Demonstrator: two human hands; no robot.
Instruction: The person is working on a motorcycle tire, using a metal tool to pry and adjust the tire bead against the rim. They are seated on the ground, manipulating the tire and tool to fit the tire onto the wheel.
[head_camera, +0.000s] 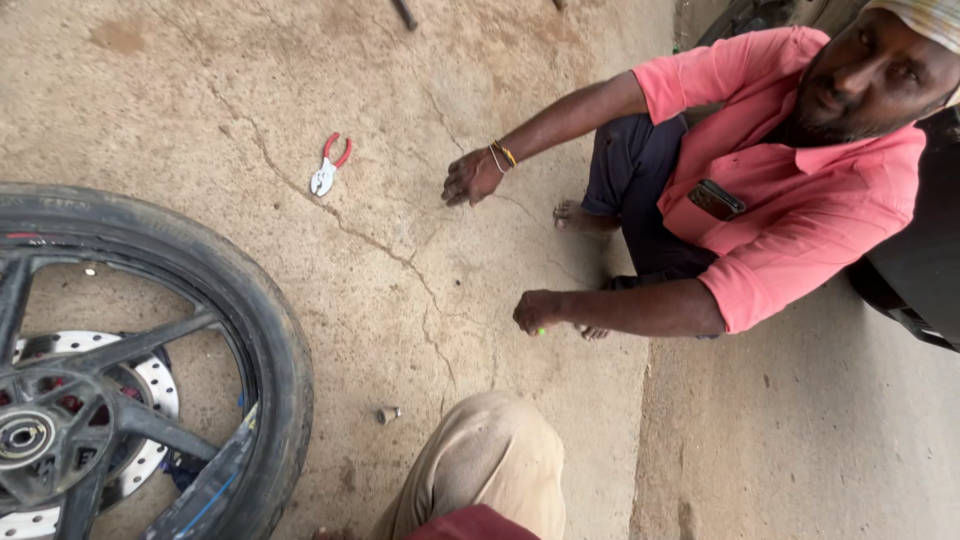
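Neither of my hands shows in the head view. My knee in beige trousers (487, 462) juts in at the bottom middle. A black motorcycle wheel (262, 330) with a tyre, dark spokes and a drilled brake disc (150, 380) lies at the lower left. Just left of my knee, a small metal sleeve (388, 413) rests on the concrete. Red-handled pliers (328, 166) lie farther off on the floor. Opposite me squats a person in a pink shirt (790, 190); one of their hands (470, 177) hangs loose near the pliers, the other (538, 310) is closed low over the floor.
The cracked concrete floor (400, 260) runs across the frame, with a seam to a darker slab (800, 420) at the right. A dark tyre or vehicle part (915, 270) stands behind the squatting person. A thin dark rod (404, 12) lies at the top edge.
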